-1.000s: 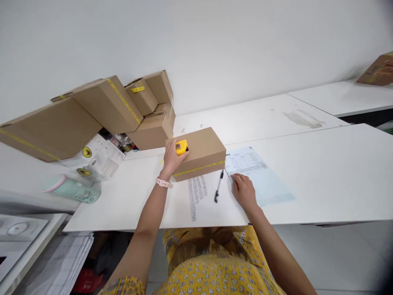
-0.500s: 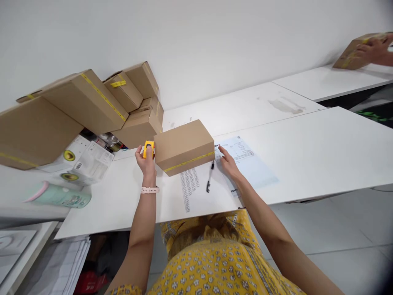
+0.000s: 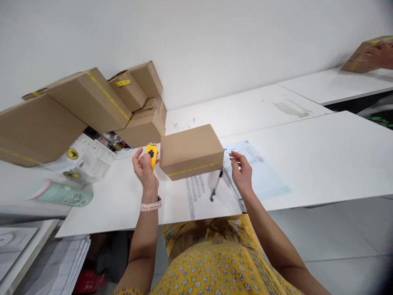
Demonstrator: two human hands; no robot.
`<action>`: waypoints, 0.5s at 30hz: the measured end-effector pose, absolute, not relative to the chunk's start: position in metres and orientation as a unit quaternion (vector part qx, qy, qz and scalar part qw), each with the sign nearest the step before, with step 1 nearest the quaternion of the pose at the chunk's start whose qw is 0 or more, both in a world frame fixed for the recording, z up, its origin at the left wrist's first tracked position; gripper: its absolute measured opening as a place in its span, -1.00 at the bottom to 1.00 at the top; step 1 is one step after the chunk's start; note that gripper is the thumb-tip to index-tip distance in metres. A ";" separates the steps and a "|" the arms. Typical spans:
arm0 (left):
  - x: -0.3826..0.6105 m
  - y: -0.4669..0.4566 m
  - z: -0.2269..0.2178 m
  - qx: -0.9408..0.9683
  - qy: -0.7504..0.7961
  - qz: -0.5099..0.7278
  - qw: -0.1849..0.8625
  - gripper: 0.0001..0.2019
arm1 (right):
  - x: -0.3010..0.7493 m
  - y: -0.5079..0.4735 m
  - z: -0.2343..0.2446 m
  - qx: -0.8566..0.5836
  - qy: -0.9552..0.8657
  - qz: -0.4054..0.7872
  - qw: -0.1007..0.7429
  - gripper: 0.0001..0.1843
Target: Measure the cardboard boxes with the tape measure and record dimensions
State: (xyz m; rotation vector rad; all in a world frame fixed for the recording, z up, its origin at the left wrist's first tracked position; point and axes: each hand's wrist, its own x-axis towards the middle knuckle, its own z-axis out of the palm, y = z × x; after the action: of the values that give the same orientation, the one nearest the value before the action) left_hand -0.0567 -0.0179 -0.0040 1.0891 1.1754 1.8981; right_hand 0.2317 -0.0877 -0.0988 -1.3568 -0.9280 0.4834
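Note:
My left hand (image 3: 143, 169) is closed round a small yellow tape measure (image 3: 151, 154), held up just left of a brown cardboard box (image 3: 190, 150) with a yellow tape line along its front. The box sits on the white table (image 3: 307, 164), partly on printed sheets. My right hand (image 3: 242, 172) hovers just right of the box with its fingers apart and slightly curled, holding nothing. It is above a pale blue form (image 3: 260, 174). A black pen (image 3: 216, 190) lies on the paper between my hands.
A pile of cardboard boxes (image 3: 92, 102) leans at the back left over white avocado-print cartons (image 3: 82, 157). A mint bottle (image 3: 59, 194) lies on its side at the left. At the far right another person's hand (image 3: 379, 53) rests on a box (image 3: 357, 61).
My left hand took the tape measure off the box top to its left side and raised it. My right hand lifted off the blue form and hovers by the box.

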 end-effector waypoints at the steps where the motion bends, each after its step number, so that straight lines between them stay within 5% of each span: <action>1: -0.053 -0.030 0.006 0.436 0.420 0.714 0.351 -0.40 | 0.228 -0.092 -0.084 -0.584 -0.412 0.195 0.672 -0.67; 7: -0.026 -0.080 0.035 0.518 0.382 0.449 0.620 -0.42 | 0.186 -0.104 -0.015 -0.400 -0.546 0.437 0.592 -0.48; 10: -0.019 -0.083 0.028 0.529 0.394 0.381 0.649 -0.42 | 0.174 -0.104 -0.009 -0.392 -0.551 0.480 0.558 -0.36; 15: -0.020 -0.081 0.022 0.544 0.408 0.347 0.646 -0.39 | 0.174 -0.107 -0.010 -0.439 -0.563 0.471 0.519 -0.44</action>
State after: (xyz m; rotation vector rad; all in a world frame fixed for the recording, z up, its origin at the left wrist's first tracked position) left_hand -0.0203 -0.0814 0.0223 1.2376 0.9274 0.7891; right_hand 0.1741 -0.1071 -0.0103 -1.0540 -1.3502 1.1288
